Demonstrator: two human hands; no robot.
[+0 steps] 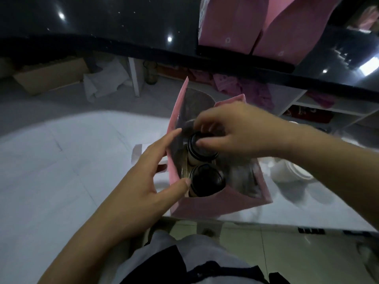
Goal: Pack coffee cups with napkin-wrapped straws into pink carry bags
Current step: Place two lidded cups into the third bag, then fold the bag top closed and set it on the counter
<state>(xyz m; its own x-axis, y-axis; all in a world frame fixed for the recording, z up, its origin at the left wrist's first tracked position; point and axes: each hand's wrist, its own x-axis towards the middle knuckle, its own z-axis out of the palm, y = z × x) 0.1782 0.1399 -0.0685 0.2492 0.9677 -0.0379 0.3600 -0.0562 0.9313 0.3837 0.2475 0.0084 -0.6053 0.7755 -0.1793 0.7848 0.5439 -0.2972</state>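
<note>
An open pink carry bag (215, 203) stands on the white table near its front edge. Inside it are two coffee cups with black lids: the nearer cup (206, 180) and the farther cup (202, 149). My right hand (231, 128) reaches into the bag from the right, its fingers closed around the rim of the farther cup's lid. My left hand (151, 173) rests against the bag's left wall, fingers spread, thumb touching the nearer cup's lid edge. No napkin-wrapped straw shows in view.
White lids or cups (291, 171) lie blurred on the table right of the bag. More pink bags (256, 23) stand on the dark glossy counter (102, 27) at the back. White paper (138, 152) lies left of the bag. Shelves (328, 107) sit at right.
</note>
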